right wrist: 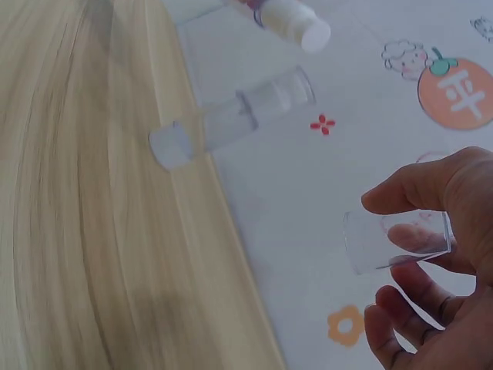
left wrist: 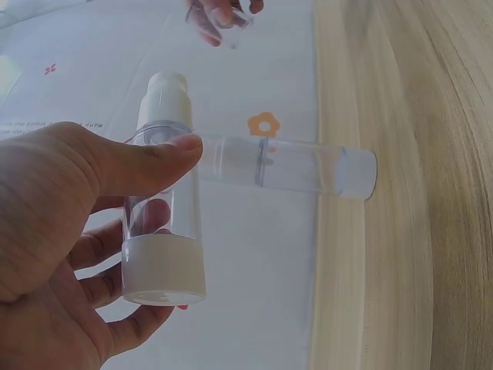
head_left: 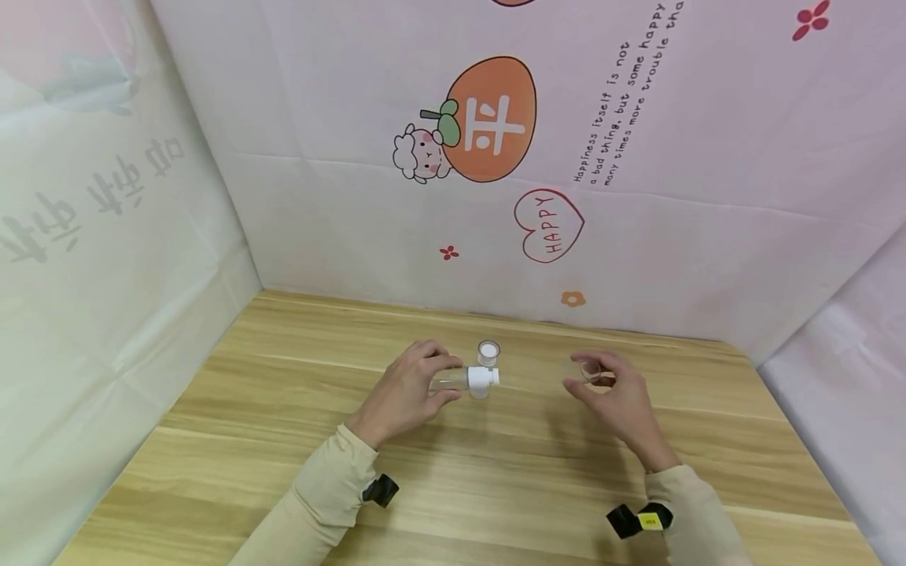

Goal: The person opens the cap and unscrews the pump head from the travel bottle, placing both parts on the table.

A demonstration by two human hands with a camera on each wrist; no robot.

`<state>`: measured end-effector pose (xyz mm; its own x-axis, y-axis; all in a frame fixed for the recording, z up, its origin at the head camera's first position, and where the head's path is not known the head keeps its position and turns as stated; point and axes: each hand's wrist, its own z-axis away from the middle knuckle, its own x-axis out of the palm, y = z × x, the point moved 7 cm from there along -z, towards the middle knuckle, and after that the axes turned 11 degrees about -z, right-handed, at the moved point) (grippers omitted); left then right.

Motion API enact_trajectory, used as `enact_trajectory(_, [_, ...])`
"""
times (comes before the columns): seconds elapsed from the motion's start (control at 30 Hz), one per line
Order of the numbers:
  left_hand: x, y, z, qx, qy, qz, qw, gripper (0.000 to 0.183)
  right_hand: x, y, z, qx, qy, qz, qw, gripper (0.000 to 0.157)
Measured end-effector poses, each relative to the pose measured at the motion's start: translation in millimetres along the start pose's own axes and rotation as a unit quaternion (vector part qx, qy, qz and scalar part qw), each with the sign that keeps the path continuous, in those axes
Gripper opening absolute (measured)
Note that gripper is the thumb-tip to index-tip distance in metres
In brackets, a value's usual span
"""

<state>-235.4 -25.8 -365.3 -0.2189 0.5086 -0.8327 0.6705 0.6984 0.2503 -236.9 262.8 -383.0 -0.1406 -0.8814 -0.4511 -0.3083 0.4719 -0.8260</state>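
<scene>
My left hand (head_left: 406,389) grips a small clear pump bottle (left wrist: 163,266) with a white base and a white pump head, its clear body between thumb and fingers. In the head view it lies nearly level, pump end to the right. My right hand (head_left: 619,401) holds a clear plastic cap (right wrist: 366,243), a short see-through cylinder, apart from the bottle. A second clear bottle (right wrist: 223,123), with a white base and a clear cap on, stands upright on the table; in the head view the held bottle partly covers it.
The wood-grain table (head_left: 495,487) runs back to a white printed cloth (head_left: 340,196) hanging behind it. More cloth hangs at the left and right sides. Black wrist cameras sit on both sleeves.
</scene>
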Motion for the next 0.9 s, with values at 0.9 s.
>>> enact_trajectory(0.9, [1.5, 2.4, 2.1, -0.001, -0.001, 0.0, 1.0, 0.035, -56.8, 100, 6, 0.115, -0.004, 0.085, 0.99, 0.04])
